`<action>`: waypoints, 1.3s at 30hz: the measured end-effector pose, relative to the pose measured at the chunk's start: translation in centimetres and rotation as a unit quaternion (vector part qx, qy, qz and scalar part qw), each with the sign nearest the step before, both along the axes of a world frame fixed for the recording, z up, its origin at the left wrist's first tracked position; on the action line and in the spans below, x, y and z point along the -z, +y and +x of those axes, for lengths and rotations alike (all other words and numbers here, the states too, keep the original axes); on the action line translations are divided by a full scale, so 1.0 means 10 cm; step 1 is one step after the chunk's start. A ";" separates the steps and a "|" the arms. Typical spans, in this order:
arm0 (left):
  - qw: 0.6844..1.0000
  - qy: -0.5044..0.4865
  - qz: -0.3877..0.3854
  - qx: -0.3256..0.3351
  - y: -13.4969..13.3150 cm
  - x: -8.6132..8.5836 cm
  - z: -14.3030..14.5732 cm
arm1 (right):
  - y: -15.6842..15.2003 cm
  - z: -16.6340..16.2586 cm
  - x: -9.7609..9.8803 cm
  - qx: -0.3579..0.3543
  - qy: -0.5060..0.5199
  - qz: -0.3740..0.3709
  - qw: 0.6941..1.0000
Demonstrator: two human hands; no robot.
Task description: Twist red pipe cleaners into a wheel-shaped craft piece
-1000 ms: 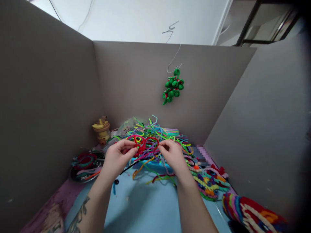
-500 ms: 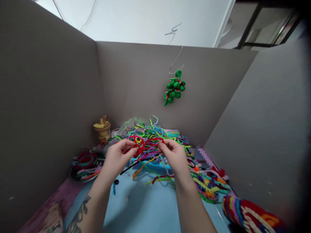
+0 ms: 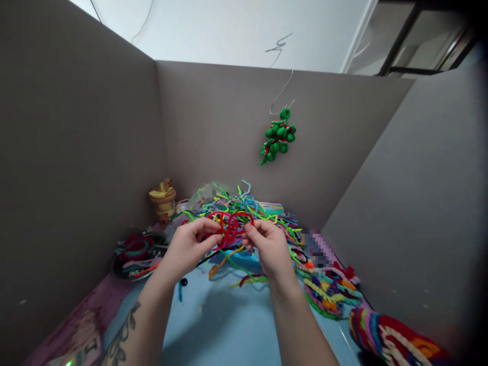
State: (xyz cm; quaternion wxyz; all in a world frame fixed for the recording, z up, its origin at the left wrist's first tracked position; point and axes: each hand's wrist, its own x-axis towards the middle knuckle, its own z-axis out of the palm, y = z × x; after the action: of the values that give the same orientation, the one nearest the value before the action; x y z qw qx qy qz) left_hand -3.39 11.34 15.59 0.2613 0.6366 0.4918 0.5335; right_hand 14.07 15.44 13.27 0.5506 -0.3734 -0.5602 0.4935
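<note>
Between my two hands is a red pipe cleaner [image 3: 231, 230] bent into several loops. My left hand [image 3: 194, 244] pinches its left side between thumb and fingers. With thumb and forefinger, my right hand [image 3: 267, 245] grips the loop at its right end. The hands are a short way apart, above the front of a large heap of coloured pipe cleaners [image 3: 244, 201]. That heap lies in a blue tray [image 3: 244, 260], mostly covered. The exact twist of the red loops is hard to make out against the heap.
A round dish of pipe cleaners [image 3: 131, 274] and a tan cup [image 3: 163, 203] stand left. Colourful fuzzy pieces [image 3: 328, 297] and a striped roll [image 3: 392, 335] lie right. Green fuzzy clusters [image 3: 280, 134] hang from a wire on the grey back panel [image 3: 213, 117]. Loose stems lie on the blue mat [image 3: 221, 325].
My right hand has come closer to my left, and the red loop between them has turned from stretched flat to a rounder curve. The view has shifted slightly.
</note>
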 end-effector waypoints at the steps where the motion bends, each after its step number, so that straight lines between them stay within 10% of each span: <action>1: 1.000 -0.002 0.002 -0.002 0.00 0.00 0.00 | -0.01 0.00 -0.01 -0.006 -0.013 -0.005 1.000; 9: 0.994 -0.091 -0.052 0.029 0.04 0.06 0.01 | -0.07 -0.07 -0.06 -0.101 -0.151 -0.016 0.983; 17: 0.982 -0.178 -0.043 -0.051 0.10 0.08 0.01 | -0.07 -0.09 -0.03 0.018 -0.107 0.075 0.991; 22: 0.971 -0.219 -0.024 -0.093 0.10 0.09 0.04 | -0.15 -0.13 0.00 0.065 -0.259 0.217 0.939; 30: 0.959 -0.270 -0.003 -0.086 0.09 0.10 0.09 | -0.13 -0.29 0.14 0.053 -0.400 0.241 0.883; 39: 0.956 -0.260 0.037 -0.131 0.15 0.16 0.07 | -0.27 -0.19 0.04 -0.310 -0.421 0.351 0.777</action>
State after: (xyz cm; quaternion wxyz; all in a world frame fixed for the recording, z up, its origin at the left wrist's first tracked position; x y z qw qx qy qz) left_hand -2.69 12.82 14.02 0.2837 0.4154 0.4661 0.7278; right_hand 12.17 12.78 12.88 0.1697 -0.1313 -0.9560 0.2002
